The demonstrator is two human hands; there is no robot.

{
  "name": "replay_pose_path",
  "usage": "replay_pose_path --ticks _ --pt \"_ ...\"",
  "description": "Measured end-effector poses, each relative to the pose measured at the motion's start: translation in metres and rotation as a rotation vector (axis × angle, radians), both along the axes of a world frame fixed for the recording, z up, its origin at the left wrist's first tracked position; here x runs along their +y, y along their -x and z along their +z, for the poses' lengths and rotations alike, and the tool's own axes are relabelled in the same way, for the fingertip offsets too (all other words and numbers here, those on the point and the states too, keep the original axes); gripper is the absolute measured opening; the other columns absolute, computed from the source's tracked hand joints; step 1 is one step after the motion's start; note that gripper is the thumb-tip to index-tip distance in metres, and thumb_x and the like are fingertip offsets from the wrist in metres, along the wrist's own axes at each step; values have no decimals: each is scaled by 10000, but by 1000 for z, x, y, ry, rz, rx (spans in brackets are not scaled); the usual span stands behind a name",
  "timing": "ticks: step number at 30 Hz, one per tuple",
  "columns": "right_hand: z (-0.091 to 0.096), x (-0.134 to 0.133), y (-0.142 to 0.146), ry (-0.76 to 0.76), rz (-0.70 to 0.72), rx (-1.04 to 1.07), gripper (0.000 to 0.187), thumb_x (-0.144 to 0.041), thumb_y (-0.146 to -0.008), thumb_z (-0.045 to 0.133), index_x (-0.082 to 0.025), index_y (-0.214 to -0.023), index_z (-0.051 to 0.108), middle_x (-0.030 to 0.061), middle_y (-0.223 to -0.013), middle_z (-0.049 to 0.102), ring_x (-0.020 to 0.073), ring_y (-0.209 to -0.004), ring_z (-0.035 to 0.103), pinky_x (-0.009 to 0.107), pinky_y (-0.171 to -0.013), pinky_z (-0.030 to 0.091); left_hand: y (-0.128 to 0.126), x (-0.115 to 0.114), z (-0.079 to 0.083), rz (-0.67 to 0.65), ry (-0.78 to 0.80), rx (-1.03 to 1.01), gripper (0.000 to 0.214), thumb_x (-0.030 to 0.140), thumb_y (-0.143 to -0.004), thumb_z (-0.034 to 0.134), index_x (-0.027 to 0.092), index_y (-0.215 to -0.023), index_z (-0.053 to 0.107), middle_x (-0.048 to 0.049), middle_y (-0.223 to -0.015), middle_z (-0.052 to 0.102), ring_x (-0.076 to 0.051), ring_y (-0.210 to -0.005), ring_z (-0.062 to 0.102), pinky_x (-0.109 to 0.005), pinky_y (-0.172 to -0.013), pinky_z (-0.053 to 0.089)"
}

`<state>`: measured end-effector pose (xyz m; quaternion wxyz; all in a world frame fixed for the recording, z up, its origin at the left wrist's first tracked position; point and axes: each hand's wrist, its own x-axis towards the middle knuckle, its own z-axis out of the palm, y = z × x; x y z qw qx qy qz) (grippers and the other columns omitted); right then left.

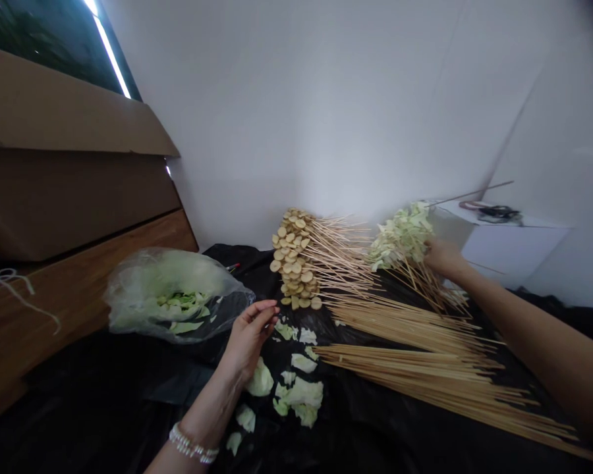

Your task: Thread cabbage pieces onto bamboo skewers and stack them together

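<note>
My left hand [251,332], wearing a beaded bracelet [192,446] at the wrist, hovers above loose cabbage pieces [304,393]. Its thumb and forefinger come close together, and nothing shows between them. At the right, my right hand [442,258] is blurred and closed at the edge of a pile of cabbage skewers [402,235]. A thin stick runs out past that wrist, seemingly from a cabbage skewer in its grip; the fingertips are partly hidden. Beside this pile lie stacked potato-slice skewers [294,257], their sticks pointing right.
Bare bamboo sticks [425,375] lie fanned across black plastic sheeting [375,434]. A clear plastic bag [143,303] holding cabbage rests at the left. Behind it are a cardboard box [69,191] and wooden board [143,243]. A white box [514,247] with a dark object on top stands right.
</note>
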<state>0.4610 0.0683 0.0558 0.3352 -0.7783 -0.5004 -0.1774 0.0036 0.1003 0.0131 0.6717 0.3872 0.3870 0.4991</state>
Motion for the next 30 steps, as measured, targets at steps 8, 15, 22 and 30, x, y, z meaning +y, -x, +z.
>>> replay_pose_path --ticks 8,15,22,30 --pt "13 -28 89 78 140 -263 263 -160 -854 488 -122 -1044 666 180 -993 652 262 -882 586 352 -740 384 4 -1 3 -22 -54 64 295 280 -586 823 159 -831 711 -30 -796 694 -72 -631 581 -167 -596 434" --pt "-10 -50 236 225 718 -181 249 -165 -899 434 -186 -948 678 69 -907 650 189 -866 570 299 -808 415 9 5 -4 -216 -391 447 182 284 -721 706 134 -825 704 -41 -734 679 -111 -637 556 -210 -609 413" --pt "-39 -66 263 512 734 -65 217 -142 -868 474 -179 -792 673 45 -819 629 162 -797 552 261 -715 362 11 -7 -3 -594 -790 793 224 253 -679 762 178 -887 729 -28 -854 687 -162 -799 589 -249 -737 425" --pt "-57 -74 249 643 717 -68 115 -158 -792 560 -183 -737 658 46 -819 633 163 -788 568 259 -696 358 6 -19 -4 -641 -1041 1063 168 221 -698 751 229 -865 738 -26 -891 669 -204 -926 561 -281 -829 390"
